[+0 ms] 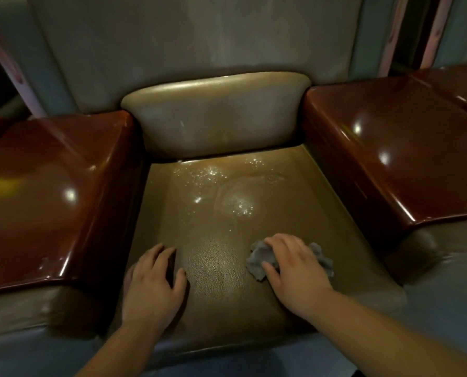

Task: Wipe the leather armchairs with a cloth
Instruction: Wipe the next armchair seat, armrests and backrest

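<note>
Cloth (pixel 262 259), grey & crumpled, sits on front right of seat cushion (pixel 221 229) under right hand (pixel 294 263), fingers curled over it, pinning it down; wet droplets (pixel 226 186) lie straight ahead toward backrest (pixel 213 112), so next stroke likely pushes away from body; left hand (pixel 153 278) flat on cushion's front left, holding nothing, prob. bracing; glossy armrests (pixel 390 148) either side.

The cloth (pixel 265 261) lies partly hidden under the right hand (pixel 294 265).
</note>
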